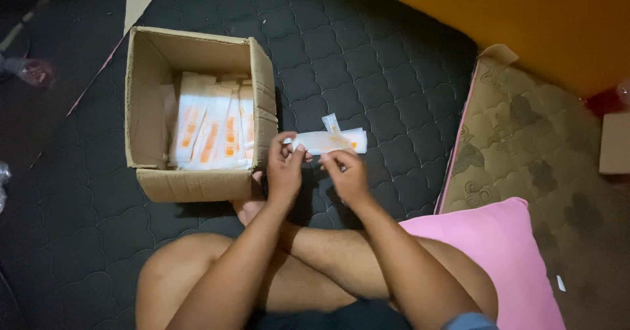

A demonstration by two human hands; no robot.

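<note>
The person sat cross-legged on a black quilted mattress [367, 61], both hands raised in front of the knees. The left hand [284, 167] pinched one end of a thin white sachet with orange print [328, 141], and the right hand [346, 172] pinched its lower edge near the middle; each grip was closed on the sachet, fingertips only. A second small packet [331, 123] stuck up just behind it, and whether it was also held could not be told.

Just to the left stood an open cardboard box [151, 94] holding a row of similar white and orange sachets [213, 130] on edge.

Handling such a flimsy strip well would seem to call for light pinches at its edges, kept flat so it does not crease.

A pink pillow [492, 251] lay by the right knee, cut off at the frame's bottom. The sachet's print was too small to make out, and the box's near corner hid what lay beneath the sachets.
</note>
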